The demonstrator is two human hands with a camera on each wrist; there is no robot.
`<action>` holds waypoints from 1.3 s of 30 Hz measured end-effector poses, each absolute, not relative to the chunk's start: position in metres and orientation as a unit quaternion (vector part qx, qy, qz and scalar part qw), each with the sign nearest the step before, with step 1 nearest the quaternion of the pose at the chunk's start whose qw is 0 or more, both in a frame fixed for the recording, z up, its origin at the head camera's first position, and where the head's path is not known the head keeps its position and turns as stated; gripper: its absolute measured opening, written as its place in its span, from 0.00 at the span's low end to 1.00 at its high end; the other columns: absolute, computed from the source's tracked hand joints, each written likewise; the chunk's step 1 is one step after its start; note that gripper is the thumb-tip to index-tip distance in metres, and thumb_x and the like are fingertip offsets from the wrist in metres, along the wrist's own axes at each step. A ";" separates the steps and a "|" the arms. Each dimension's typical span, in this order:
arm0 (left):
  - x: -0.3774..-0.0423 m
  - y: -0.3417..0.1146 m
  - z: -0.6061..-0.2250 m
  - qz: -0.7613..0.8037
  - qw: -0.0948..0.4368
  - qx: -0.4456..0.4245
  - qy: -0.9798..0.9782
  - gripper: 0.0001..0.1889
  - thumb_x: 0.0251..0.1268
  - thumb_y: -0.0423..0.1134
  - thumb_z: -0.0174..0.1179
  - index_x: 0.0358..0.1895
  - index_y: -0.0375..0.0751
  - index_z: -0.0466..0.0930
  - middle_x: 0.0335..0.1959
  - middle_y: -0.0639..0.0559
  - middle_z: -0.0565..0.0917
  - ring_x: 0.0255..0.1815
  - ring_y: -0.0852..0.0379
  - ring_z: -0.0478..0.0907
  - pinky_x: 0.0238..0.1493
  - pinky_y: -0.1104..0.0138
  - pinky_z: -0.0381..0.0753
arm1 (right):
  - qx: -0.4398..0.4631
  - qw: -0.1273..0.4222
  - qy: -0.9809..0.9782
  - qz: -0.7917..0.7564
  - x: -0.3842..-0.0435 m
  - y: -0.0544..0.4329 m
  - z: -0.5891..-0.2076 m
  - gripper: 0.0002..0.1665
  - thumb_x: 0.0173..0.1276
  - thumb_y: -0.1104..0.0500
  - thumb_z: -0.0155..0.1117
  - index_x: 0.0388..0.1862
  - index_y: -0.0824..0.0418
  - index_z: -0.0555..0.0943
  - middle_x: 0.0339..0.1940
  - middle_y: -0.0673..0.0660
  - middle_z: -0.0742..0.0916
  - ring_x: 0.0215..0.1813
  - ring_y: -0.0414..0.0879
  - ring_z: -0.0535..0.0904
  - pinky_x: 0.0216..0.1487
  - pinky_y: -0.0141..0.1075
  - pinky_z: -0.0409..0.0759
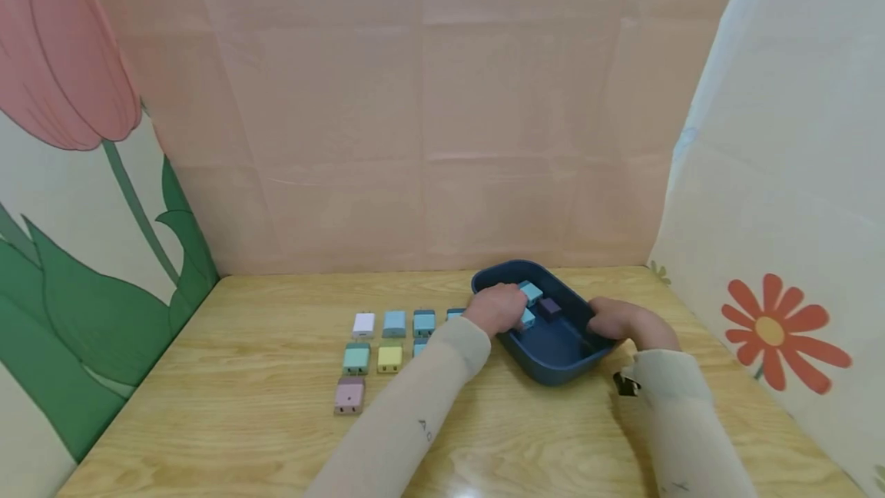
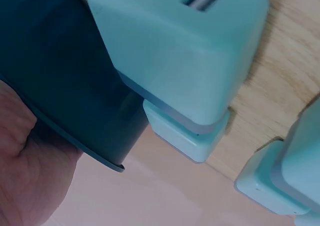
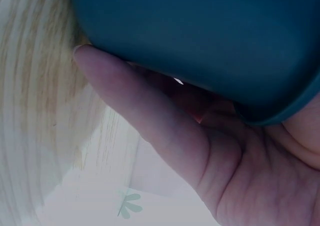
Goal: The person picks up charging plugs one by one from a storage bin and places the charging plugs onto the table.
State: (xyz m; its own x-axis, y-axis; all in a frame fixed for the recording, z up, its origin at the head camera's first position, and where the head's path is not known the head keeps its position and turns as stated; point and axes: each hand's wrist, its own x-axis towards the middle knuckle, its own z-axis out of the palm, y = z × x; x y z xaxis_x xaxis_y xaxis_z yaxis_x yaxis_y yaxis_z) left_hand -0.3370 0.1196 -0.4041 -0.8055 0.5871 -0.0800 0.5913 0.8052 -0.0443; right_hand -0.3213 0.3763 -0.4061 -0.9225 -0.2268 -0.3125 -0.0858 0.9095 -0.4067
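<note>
A dark blue plastic bin (image 1: 553,371) stands at the right of the table, holding a few small blocks: light blue chargers (image 1: 531,293) and a dark purple one (image 1: 550,308). My left hand (image 1: 496,307) reaches over the bin's left rim, beside the light blue chargers. Its fingers are hidden inside, so I cannot tell whether they hold one. At the opposite side, my right hand (image 1: 625,321) grips the bin wall, with a finger along the outside in the right wrist view. The left wrist view shows a pale teal charger (image 2: 180,51) with a port slot, close beside the bin.
Chargers stand in rows left of the bin: a white one (image 1: 363,325), blue ones (image 1: 395,323), a green one (image 1: 356,358), a yellow one (image 1: 390,358) and a pink one (image 1: 349,396). Cloth-like walls close off the table's back and sides.
</note>
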 end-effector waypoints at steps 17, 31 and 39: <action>-0.353 0.126 -0.412 -0.010 0.007 0.327 0.945 0.16 0.77 0.41 0.68 0.63 0.55 0.86 0.69 0.56 0.80 0.67 0.55 0.77 0.68 0.65 0.83 | -0.082 0.179 0.960 -0.201 -0.319 0.374 -0.401 0.20 0.67 0.64 0.59 0.55 0.72 0.81 0.46 0.60 0.87 0.46 0.53 0.81 0.50 0.45 0.80; -0.338 0.125 -0.413 -0.037 -0.080 0.327 0.941 0.18 0.89 0.37 0.52 0.71 0.55 0.81 0.72 0.56 0.77 0.70 0.55 0.75 0.68 0.67 0.84 | -0.077 0.184 0.957 -0.210 -0.318 0.376 -0.405 0.20 0.67 0.64 0.59 0.55 0.72 0.80 0.45 0.60 0.86 0.45 0.53 0.81 0.48 0.43 0.80; -0.338 0.124 -0.416 -0.045 -0.141 0.324 0.935 0.17 0.89 0.36 0.52 0.71 0.53 0.80 0.72 0.54 0.77 0.70 0.55 0.74 0.62 0.70 0.86 | -0.081 0.181 0.958 -0.209 -0.319 0.376 -0.403 0.20 0.67 0.64 0.59 0.55 0.72 0.80 0.46 0.60 0.86 0.46 0.53 0.81 0.48 0.42 0.79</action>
